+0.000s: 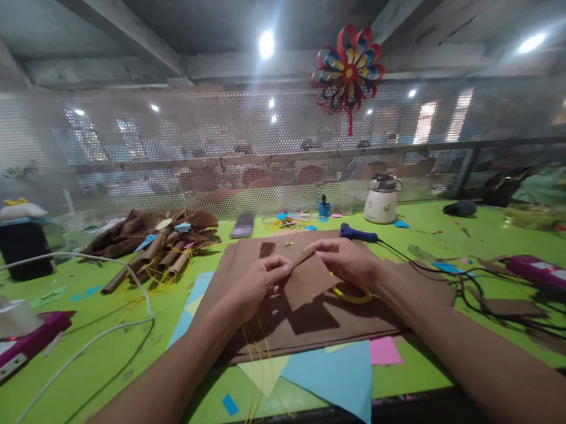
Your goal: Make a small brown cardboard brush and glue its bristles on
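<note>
A small piece of brown paper (308,284) is raised over the work area, its top edge folded or rolled. My left hand (262,282) pinches the upper left corner of this paper. Closed on the upper right edge is my right hand (348,259). Beneath that hand shows a yellow ring handle (353,294), perhaps of scissors; the rest is hidden. Large brown paper sheets (253,335) lie flat under both hands. Thin yellow strings (254,371) hang down near my left wrist. A small brown fringed bundle (267,249) lies just beyond my left fingers.
A blue glue gun (358,233) with a black cord lies past my right hand. Purple power strips (555,275) sit on both sides, a white cable (96,330) crossing the left. Rolled brown paper pieces (163,254), a white bottle (380,204) and coloured paper (335,378) surround the sheets.
</note>
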`<state>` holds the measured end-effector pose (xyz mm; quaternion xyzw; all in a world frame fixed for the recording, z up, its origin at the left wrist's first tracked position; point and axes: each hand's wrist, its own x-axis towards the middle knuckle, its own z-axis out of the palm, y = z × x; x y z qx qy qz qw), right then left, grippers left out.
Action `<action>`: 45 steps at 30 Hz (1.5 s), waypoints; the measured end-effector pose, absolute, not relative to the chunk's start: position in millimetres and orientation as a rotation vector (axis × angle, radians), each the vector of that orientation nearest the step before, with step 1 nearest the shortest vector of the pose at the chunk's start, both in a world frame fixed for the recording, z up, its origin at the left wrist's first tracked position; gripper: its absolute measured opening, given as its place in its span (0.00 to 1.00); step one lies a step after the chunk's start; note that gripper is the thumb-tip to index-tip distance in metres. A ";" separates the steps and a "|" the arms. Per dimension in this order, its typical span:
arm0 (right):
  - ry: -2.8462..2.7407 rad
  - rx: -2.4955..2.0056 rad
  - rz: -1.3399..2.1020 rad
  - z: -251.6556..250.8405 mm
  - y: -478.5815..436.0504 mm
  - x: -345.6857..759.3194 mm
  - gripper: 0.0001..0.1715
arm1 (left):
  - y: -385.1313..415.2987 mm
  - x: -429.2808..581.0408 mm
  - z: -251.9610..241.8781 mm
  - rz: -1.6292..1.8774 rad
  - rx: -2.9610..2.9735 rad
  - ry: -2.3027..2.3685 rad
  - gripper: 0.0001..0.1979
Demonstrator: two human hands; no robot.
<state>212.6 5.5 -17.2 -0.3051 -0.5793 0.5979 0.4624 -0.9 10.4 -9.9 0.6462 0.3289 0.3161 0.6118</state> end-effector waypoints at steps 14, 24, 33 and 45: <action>-1.598 -0.717 1.264 -1.5 -10.7 203.5 0.13 | 0.7 4.9 -6.9 0.654 1.402 0.610 0.13; -2.085 -1.030 1.125 -4.0 -14.1 199.8 0.15 | 4.7 3.4 -1.9 0.763 1.920 0.917 0.12; -1.614 -1.059 1.076 -8.6 -7.1 195.9 0.04 | 17.2 -2.9 -9.4 0.919 1.887 0.951 0.09; -1.735 -0.900 0.877 -14.4 -8.8 191.5 0.08 | 7.2 -3.4 -3.1 0.847 1.721 0.926 0.23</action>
